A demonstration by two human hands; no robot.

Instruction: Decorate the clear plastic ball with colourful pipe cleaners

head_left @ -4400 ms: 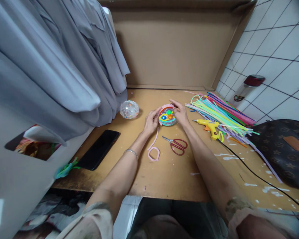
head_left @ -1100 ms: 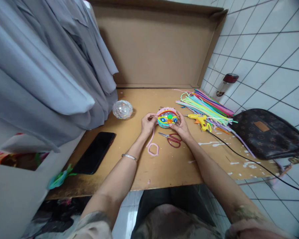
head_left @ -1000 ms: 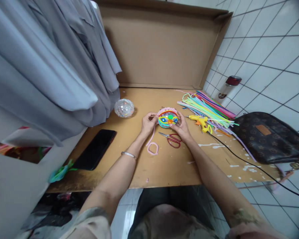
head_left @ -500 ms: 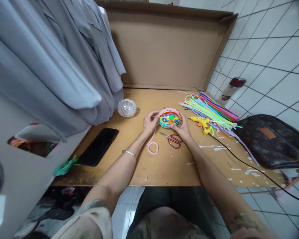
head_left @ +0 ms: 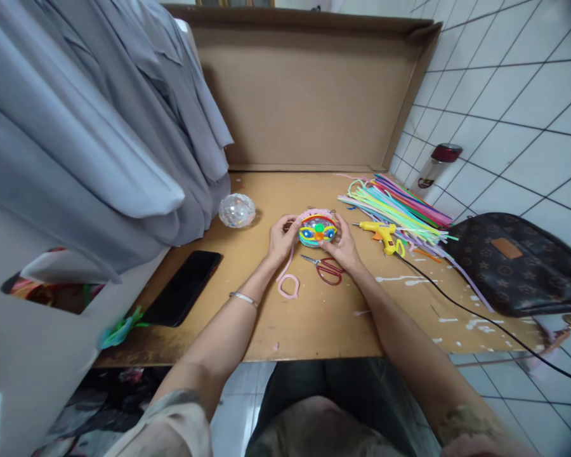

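A round, colourful craft piece with a pink scalloped top edge, yellow and blue shapes and an orange dot is held just above the table between both hands. My left hand grips its left side, and a pink strip trails from near those fingers, its end curled in a loop on the table. On the right side, the fingers of my right hand are wrapped round the edge, thumb near the front. Red-handled scissors lie just below the piece, blades pointing left.
A clear faceted bowl stands at the left, above a black phone. Toward the right are a yellow glue gun with a black cord, many coloured pipe cleaners, a bottle and a dark bag. Grey cloth hangs at left.
The view has shifted slightly, so most things sit a little further left. Both hands still hold the craft piece in nearly the same pose.
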